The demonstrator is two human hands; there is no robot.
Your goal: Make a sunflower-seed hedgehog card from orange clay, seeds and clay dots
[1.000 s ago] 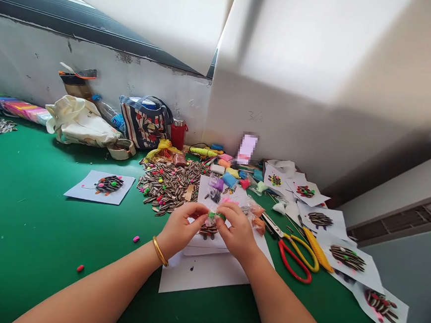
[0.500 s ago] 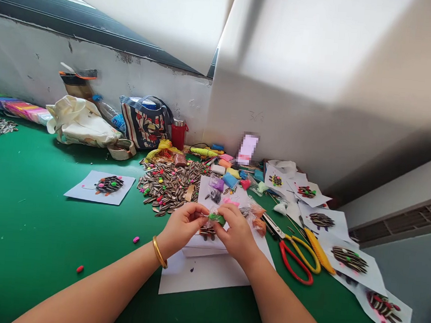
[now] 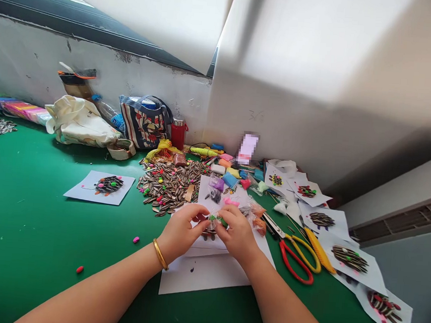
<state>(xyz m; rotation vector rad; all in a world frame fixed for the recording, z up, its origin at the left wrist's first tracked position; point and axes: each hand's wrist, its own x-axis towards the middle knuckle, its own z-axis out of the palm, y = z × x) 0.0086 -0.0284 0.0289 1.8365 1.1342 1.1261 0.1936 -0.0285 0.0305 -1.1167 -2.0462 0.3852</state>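
Note:
My left hand (image 3: pixel 185 229), with a gold bangle at the wrist, pinches one side of a small clear plastic bag of green clay (image 3: pixel 214 219). From the other side, the fingers of my right hand (image 3: pixel 238 234) close on the same bag. Just below the fingertips is a picture made of striped sunflower seeds (image 3: pixel 208 234), partly covered by my hands. It lies on a stack of white paper (image 3: pixel 206 278). Beyond my hands are purple clay (image 3: pixel 217 183) and pink clay (image 3: pixel 230 201) on paper.
A heap of sunflower seeds (image 3: pixel 172 185) with coloured bits lies behind my left hand. Scissors (image 3: pixel 297 257) and a yellow cutter (image 3: pixel 318 250) are to the right, near several seed pictures (image 3: pixel 353 260). One finished card (image 3: pixel 101 187) lies left. Bags (image 3: pixel 80 123) stand along the wall.
My fingertips have shifted slightly on the bag, and the left ones have drawn a little apart from the right. Less of the green clay shows now. Everything else stays put.

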